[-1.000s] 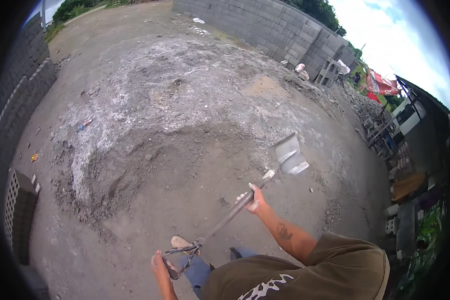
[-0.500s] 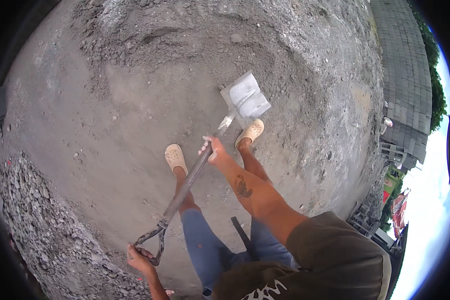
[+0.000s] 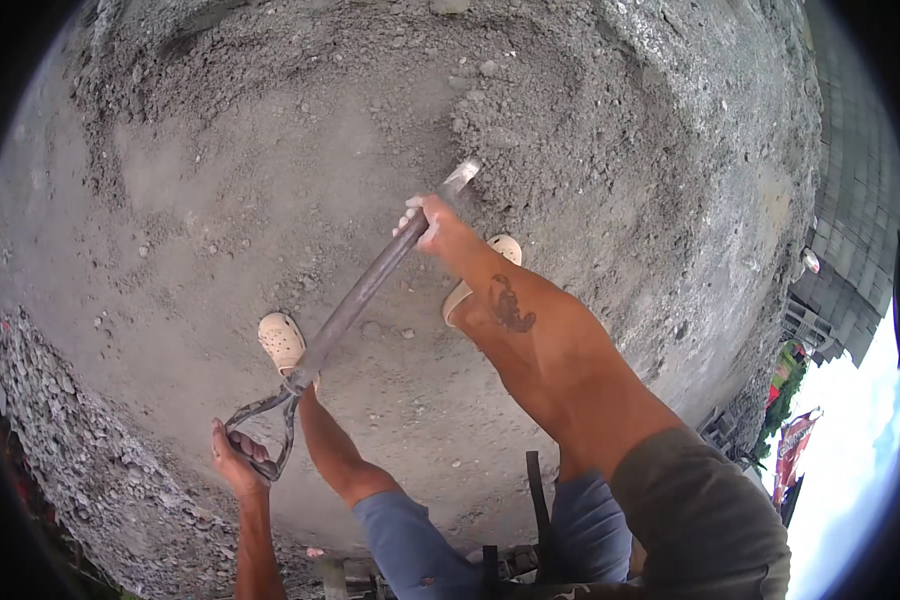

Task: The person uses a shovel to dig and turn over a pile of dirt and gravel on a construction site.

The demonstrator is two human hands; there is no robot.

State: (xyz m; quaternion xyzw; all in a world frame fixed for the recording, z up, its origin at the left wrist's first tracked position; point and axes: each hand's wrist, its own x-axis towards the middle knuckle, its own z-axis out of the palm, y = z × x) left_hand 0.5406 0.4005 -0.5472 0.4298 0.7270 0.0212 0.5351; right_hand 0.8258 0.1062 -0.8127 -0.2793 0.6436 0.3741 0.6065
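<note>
A shovel (image 3: pixel 355 300) slants across the middle of the view, from lower left to upper right. My left hand (image 3: pixel 238 458) is closed round the dark D-shaped grip at its near end. Farther up, my right hand (image 3: pixel 430 222) wraps the shaft just below the pale metal socket. The blade does not show; the socket ends against loose grey sand and gravel (image 3: pixel 560 130), which appears to cover it. My two feet in beige clogs (image 3: pixel 282 340) stand on either side of the shaft, the right one partly behind my right forearm.
Packed grey dirt (image 3: pixel 200 260) spreads around my feet. Coarser stones (image 3: pixel 90 450) lie along the lower left. At the right rise a grey block wall (image 3: pixel 855 250) and, lower, a red banner (image 3: pixel 792 450). A dark strap hangs by my legs.
The shovel has moved forward, and its blade, in plain view before, is now hidden at the loose sand. Both hands moved up with it, keeping their hold. The view has shifted too.
</note>
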